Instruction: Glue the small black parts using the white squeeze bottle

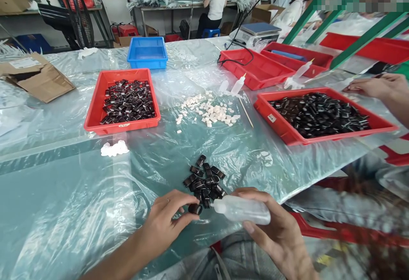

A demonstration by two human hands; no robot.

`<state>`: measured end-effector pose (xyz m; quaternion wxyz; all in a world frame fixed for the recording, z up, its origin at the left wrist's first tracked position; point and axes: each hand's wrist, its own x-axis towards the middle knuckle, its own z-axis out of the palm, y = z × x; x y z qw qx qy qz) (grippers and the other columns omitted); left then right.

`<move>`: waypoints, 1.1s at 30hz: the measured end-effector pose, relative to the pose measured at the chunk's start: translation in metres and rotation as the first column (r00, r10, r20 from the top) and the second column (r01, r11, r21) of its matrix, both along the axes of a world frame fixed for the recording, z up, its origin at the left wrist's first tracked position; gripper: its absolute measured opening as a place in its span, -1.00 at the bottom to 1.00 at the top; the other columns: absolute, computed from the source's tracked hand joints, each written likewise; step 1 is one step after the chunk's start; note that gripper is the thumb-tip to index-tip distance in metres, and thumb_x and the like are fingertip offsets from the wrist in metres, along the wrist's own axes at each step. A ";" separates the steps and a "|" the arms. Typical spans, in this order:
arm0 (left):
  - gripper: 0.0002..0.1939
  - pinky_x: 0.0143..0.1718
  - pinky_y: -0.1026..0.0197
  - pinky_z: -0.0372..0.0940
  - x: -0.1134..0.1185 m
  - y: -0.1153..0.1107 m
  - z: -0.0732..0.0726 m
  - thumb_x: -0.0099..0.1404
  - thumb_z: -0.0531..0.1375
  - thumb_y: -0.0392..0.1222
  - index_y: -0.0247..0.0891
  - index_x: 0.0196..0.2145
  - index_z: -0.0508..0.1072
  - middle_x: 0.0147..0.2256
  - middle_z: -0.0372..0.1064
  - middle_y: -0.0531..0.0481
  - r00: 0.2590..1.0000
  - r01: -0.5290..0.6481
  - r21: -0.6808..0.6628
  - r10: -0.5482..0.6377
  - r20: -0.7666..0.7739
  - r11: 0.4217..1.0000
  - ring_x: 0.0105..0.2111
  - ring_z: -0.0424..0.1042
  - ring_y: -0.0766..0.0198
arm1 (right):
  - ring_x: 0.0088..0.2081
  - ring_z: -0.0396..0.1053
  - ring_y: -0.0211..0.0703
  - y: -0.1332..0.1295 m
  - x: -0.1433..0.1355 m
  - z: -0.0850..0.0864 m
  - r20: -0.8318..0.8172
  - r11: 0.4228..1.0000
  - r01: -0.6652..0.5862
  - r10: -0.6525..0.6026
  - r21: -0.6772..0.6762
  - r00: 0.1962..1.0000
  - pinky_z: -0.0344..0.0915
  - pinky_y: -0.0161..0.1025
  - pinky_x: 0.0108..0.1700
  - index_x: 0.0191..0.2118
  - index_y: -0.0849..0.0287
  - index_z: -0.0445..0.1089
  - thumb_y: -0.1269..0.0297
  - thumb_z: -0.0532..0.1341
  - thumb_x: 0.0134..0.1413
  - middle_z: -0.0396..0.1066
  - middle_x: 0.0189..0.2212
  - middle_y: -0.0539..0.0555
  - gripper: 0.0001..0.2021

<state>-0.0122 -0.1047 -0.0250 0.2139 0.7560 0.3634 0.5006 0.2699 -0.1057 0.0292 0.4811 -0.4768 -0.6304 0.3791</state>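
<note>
Between the thumb and index finger of my left hand [168, 220] is a small black plastic part [194, 209] with a rounded opening. My right hand [271, 224] grips a translucent squeeze bottle [246, 210], tipped on its side with its nozzle end pointing left, close to that part. Whether the nozzle touches it I cannot tell. Just beyond my hands lies a loose pile of similar black parts [204, 180] on the plastic-covered table [153, 161]. Farther off, many small cream-white pieces [214, 112] are scattered over the sheet.
A red tray [123, 127] of black parts stands left, a fuller red tray [289, 137] right. Behind are a blue bin [147, 61], another red tray [255, 75] and a thin stick [246, 113]. Crumpled white tissue [114, 148] lies left. A co-worker's hand [377, 86] is at right.
</note>
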 end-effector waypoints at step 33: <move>-0.80 -0.39 0.00 0.61 -0.002 -0.002 0.005 0.85 0.21 -0.05 -0.09 0.09 0.63 -0.23 0.62 0.01 0.993 0.035 0.099 -0.023 -0.116 0.994 -0.36 0.57 0.12 | -0.19 0.87 0.17 -0.010 -0.016 0.007 0.074 0.992 -0.126 0.126 -0.015 0.989 0.84 -0.13 -0.23 0.12 -0.46 0.69 0.23 0.55 0.16 0.82 -0.16 -0.01 -0.54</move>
